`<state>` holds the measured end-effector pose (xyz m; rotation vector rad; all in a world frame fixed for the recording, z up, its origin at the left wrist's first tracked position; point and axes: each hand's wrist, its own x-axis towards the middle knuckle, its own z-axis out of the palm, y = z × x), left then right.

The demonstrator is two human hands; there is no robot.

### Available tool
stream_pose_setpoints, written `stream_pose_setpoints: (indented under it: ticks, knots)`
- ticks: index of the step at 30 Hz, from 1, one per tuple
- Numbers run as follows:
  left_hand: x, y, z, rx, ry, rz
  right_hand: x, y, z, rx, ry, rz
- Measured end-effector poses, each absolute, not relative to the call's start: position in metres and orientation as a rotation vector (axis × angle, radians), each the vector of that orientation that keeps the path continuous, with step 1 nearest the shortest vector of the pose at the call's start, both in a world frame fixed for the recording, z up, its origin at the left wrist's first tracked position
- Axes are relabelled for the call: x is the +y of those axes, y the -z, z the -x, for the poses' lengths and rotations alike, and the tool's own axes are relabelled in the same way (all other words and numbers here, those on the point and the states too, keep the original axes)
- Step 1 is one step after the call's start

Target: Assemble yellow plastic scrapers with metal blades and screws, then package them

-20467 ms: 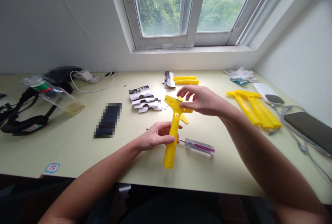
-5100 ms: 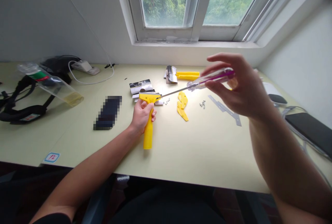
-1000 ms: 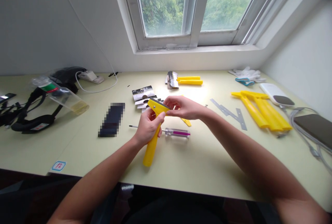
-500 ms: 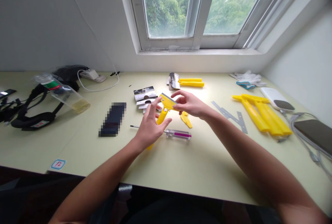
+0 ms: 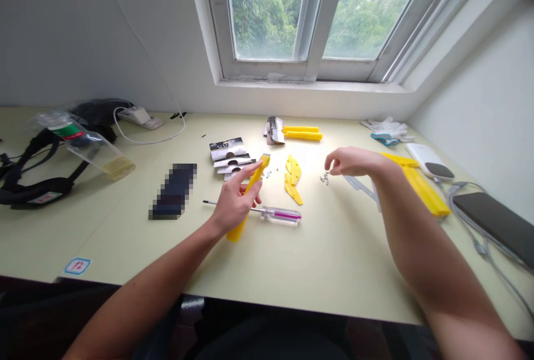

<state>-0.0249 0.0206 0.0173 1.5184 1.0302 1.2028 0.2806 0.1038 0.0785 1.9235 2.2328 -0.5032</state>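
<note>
My left hand (image 5: pixel 237 204) is wrapped round the handle of a yellow scraper (image 5: pixel 236 232), its head turned edge-on with a metal blade at the tip. My right hand (image 5: pixel 350 161) reaches down with its fingertips together at a small pile of screws (image 5: pixel 324 180); what they pinch, if anything, is too small to make out. Between the hands lie yellow plastic cover plates (image 5: pixel 293 171) and several tiny nuts (image 5: pixel 268 173). A screwdriver (image 5: pixel 280 214) with a clear and purple handle lies beneath the scraper. Flat metal blades (image 5: pixel 359 186) are partly hidden by my right arm.
Cardboard packages (image 5: pixel 227 149) and packaged yellow scrapers (image 5: pixel 302 132) lie further back. Yellow handles (image 5: pixel 425 187), a white device (image 5: pixel 429 159) and a dark phone (image 5: pixel 496 221) are at right. A pixelated dark object (image 5: pixel 175 190), a tilted bottle (image 5: pixel 89 146) and a black headset strap (image 5: pixel 41 196) occupy the left.
My right hand has left the scraper head and moved right to the screws. The scraper has turned edge-on in my left hand, and the plates and screws now show.
</note>
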Motion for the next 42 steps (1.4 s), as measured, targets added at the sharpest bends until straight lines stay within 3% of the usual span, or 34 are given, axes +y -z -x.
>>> stream_pose_setpoints:
  ticks: [15, 33, 42]
  knots:
    - [0.024, -0.021, 0.023, 0.845, -1.126, -1.109, 0.118, -0.042, -0.274, 2.196, 0.547, -1.862]
    - [0.028, -0.019, 0.027, 0.703, -1.088, -0.965, 0.106, -0.048, -0.258, 2.266, 0.477, -1.890]
    - [0.026, -0.014, 0.023, 0.686, -1.023, -0.931, 0.090, -0.068, -0.228, 2.785, 1.190, -1.625]
